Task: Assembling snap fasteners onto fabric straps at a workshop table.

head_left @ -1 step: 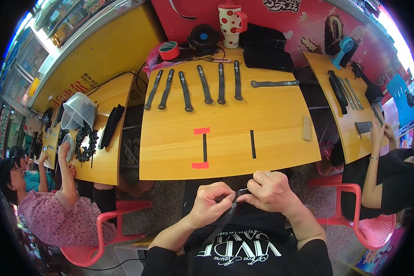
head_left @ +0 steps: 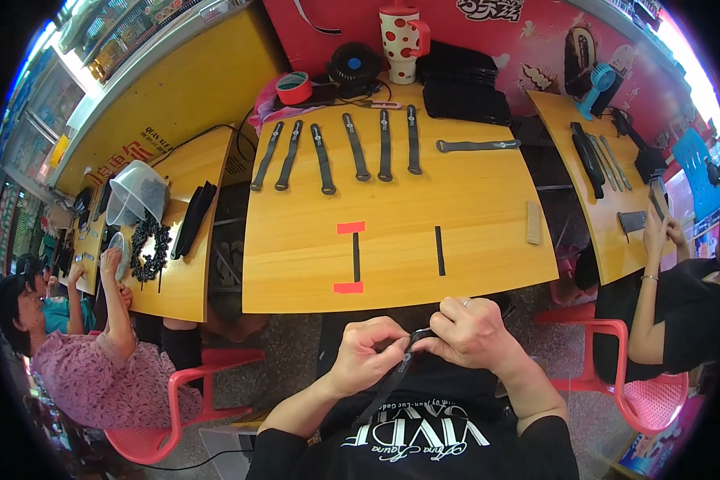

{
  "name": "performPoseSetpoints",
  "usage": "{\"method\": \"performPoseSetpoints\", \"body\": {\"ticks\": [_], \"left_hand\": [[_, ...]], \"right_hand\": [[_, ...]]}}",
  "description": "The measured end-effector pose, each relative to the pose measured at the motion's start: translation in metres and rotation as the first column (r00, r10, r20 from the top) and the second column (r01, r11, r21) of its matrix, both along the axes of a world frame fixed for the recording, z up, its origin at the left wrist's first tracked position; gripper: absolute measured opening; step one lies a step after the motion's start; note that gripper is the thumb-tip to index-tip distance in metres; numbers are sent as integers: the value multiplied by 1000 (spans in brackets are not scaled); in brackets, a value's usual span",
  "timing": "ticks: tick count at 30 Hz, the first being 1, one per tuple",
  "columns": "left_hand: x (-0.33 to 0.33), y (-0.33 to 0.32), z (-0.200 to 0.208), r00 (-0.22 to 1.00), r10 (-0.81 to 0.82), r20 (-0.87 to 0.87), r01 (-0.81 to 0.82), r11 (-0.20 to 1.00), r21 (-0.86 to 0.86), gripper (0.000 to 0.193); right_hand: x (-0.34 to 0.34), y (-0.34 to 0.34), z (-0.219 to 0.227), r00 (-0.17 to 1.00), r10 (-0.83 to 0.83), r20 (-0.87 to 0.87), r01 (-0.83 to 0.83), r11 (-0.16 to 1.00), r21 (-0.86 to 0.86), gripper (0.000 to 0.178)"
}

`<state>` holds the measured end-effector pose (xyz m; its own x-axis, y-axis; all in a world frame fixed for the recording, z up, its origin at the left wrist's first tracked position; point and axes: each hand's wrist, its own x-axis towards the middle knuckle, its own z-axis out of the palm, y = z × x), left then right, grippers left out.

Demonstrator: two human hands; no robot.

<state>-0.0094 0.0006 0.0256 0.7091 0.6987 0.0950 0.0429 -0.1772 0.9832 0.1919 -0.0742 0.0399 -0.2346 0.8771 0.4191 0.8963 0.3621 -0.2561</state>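
In front of my chest, just off the near table edge, my left hand [head_left: 368,354] pinches a black strap [head_left: 398,374] near its top. My right hand [head_left: 464,332] is closed around the same strap, close beside the left fingertips. The strap's lower length hangs down over my shirt; the part inside my fingers is hidden. On the table ahead, several similar dark straps [head_left: 350,148] with rounded ends lie upright in a row. Another strap [head_left: 478,146] lies crosswise to their right.
A black strip [head_left: 356,258] lies between two red tape pieces [head_left: 350,228]; another strip [head_left: 440,251] is to its right. A beige block [head_left: 534,222] lies near the right edge. Behind stand a fan [head_left: 354,68], tumbler [head_left: 401,48] and black stack [head_left: 464,84]. People work at both side tables.
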Motion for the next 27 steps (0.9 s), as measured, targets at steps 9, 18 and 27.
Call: {"method": "performPoseSetpoints", "body": {"ticks": [9,18,27], "left_hand": [[1,3,8,1000,2,6,-2,997,75,3],[-4,7,-14,974,115,196,-26,912,-408,10],[-2,7,-18,941,159,298,14,864,-503,10]], "right_hand": [[4,5,-3,989,148,4,-148,987,-58,43],[-8,-1,-5,968,-89,-233,81,996,-40,49],[-22,-5,-15,918,-189,-348,129,974,-188,48]]}}
